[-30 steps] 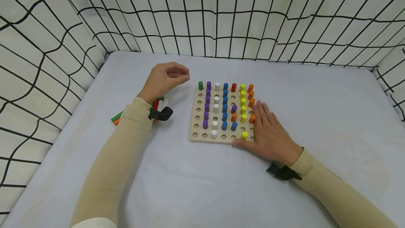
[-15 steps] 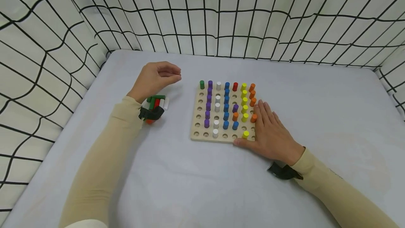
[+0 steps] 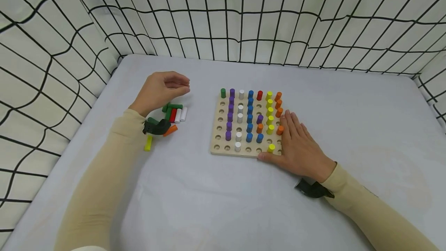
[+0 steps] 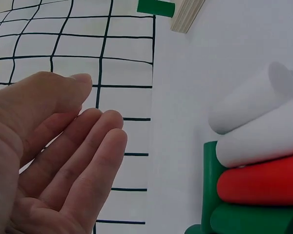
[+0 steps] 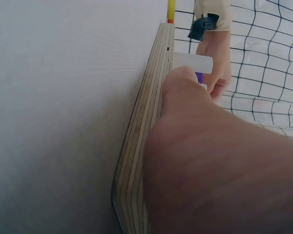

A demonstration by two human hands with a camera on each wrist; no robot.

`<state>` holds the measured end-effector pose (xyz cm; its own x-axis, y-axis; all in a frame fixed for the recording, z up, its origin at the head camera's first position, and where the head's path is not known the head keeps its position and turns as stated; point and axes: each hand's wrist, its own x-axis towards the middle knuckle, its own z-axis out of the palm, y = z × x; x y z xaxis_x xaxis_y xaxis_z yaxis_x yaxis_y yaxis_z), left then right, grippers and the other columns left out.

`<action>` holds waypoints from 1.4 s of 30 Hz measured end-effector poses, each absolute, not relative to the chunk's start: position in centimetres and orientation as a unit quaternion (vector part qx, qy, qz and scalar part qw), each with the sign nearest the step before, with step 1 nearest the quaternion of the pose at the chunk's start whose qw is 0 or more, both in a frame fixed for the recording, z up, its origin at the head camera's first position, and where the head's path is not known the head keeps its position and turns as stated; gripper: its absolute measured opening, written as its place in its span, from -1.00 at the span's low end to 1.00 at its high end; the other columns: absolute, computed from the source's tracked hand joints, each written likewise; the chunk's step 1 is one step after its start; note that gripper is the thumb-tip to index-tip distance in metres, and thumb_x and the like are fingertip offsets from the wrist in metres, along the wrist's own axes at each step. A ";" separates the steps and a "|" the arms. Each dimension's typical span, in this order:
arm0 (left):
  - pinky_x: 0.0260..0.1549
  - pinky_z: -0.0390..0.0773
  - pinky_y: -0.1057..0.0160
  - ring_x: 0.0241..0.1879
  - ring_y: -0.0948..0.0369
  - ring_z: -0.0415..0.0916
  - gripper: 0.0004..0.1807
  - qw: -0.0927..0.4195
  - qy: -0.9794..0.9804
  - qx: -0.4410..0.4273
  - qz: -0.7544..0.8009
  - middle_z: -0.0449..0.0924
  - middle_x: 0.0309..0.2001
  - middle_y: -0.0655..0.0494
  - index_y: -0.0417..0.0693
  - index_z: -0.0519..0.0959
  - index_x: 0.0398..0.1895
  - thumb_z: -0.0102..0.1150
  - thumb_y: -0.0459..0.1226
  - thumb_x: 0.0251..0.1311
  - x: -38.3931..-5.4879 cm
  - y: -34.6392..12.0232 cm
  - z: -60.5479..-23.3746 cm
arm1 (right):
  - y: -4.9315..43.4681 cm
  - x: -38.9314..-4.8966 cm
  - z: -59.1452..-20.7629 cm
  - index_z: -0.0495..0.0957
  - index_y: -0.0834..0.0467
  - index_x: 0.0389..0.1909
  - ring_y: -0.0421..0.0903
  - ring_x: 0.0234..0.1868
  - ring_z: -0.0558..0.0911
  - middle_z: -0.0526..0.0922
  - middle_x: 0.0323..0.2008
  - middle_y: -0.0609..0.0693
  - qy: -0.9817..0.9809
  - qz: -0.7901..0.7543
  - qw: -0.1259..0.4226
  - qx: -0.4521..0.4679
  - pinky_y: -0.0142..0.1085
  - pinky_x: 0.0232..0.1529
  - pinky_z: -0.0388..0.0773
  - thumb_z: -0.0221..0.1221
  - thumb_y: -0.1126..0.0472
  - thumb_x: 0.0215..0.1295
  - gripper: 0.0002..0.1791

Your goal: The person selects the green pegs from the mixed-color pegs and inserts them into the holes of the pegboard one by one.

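A wooden pegboard [image 3: 223, 142] lies on the table, with coloured pegs upright in many of its holes. My right hand [image 3: 299, 146] rests against its right edge, fingers straight and thumb along the front corner. In the right wrist view the thumb [image 5: 180, 92] lies against the layered board edge [image 5: 136, 131]. My left hand [image 3: 160, 90] hovers above the loose pegs, left of the board. Its thumb and bent fingers [image 4: 88, 165] stand apart with nothing between them. Below it lie a red peg [image 3: 173, 115], white pegs [image 3: 184, 114] and green pegs [image 3: 175, 106].
An orange peg [image 3: 170, 130] and a yellow peg [image 3: 148, 142] lie by the left wrist strap [image 3: 156, 127]. Black-lined netting [image 3: 223, 26] rises behind the table and along both sides. White cloth [image 3: 195, 196] covers the table.
My left hand has moved left, away from the board and over the loose pegs, uncovering more of them. The right hand stays against the board. The view has shifted slightly.
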<state>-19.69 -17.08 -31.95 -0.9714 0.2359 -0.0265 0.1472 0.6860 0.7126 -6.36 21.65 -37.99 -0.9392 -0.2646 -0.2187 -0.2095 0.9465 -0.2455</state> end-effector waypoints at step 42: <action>0.26 0.49 0.14 -0.02 0.55 0.60 -0.48 0.080 0.916 0.034 0.391 0.70 0.22 0.02 0.11 0.60 0.27 0.37 0.04 0.31 -18.8 -22.7 -34.6 | 21.8 -6.5 -38.2 -0.38 0.31 0.64 0.29 0.71 -0.27 -0.38 0.69 0.26 0.979 -0.105 0.125 -0.122 0.28 0.65 -0.12 -0.02 -0.74 0.11 0.51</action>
<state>-18.82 -22.75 -34.62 -0.9848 0.1245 -0.1212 -0.0013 0.6923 0.7216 -6.47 21.78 -38.24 -0.9389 -0.2651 -0.2194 -0.2127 0.9482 -0.2358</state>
